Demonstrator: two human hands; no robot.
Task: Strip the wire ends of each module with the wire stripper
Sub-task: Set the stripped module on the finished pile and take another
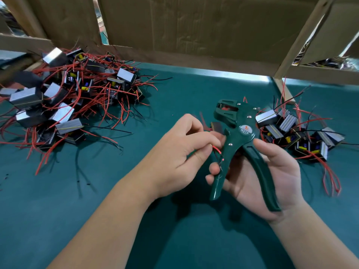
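My right hand (272, 177) grips the two handles of a dark green wire stripper (240, 136), held upright with its jaws at the top and pointing left. My left hand (184, 150) pinches thin red and black wires (218, 152) just left of the stripper's handles. A small dark module (216, 127) peeks out behind my left fingers, mostly hidden. The stripper's jaws hold no wire that I can see.
A large heap of modules with red and black wires (73, 98) lies at the left on the green table mat (174, 94). A smaller pile of modules (295, 133) sits at the right. Cardboard walls (194, 32) and a wooden post (281, 88) close off the back.
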